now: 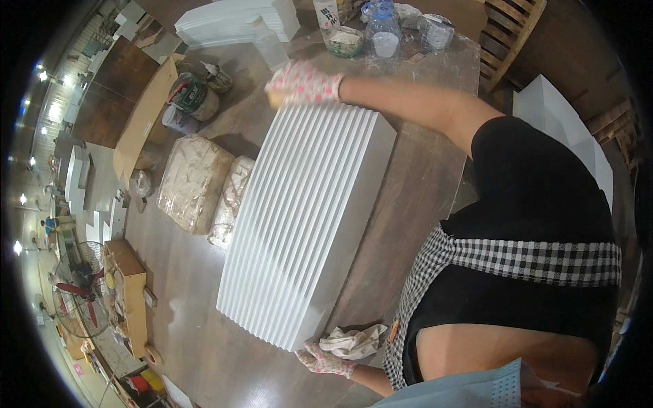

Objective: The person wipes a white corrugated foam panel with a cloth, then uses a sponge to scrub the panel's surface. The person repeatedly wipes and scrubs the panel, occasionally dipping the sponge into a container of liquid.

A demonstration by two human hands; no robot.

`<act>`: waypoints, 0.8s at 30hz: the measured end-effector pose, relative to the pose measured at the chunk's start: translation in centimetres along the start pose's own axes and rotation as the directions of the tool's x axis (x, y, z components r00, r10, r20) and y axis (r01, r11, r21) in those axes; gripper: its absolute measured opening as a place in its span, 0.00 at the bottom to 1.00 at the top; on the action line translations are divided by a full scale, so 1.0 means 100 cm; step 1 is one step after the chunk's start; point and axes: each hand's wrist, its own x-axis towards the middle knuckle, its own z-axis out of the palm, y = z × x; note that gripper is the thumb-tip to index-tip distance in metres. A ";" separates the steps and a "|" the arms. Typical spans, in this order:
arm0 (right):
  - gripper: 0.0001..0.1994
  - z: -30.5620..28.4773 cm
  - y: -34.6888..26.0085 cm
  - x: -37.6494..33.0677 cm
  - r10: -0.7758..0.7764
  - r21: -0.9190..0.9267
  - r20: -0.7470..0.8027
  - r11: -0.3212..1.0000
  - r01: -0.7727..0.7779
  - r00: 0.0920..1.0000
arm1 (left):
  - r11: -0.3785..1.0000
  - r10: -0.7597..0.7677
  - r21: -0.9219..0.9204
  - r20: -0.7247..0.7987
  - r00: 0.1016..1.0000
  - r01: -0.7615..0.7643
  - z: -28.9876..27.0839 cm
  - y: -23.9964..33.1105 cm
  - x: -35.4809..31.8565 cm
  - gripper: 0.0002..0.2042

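Observation:
A long white block with a ribbed top and a smooth side lies slantwise on the brown table. My right hand, in a white glove with pink spots, is at its upper end. The fingers close on a small tan pad-like piece; motion blur hides its exact kind. In a matching glove, my left hand grips the block's lower corner, fingertips against the edge. Beside that hand lies a crumpled pale cloth.
Two plastic-wrapped packages sit against the block's left. Jars, a clear bottle, a blue-topped jug and white folded pieces stand toward the top. A caged fan and wooden box are at left.

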 end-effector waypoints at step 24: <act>0.15 -0.036 0.034 -0.024 0.342 -0.073 0.139 0.940 -0.335 0.929 | 1.000 -0.002 -0.031 -0.130 0.992 -0.002 0.013 -0.004 -0.006 0.24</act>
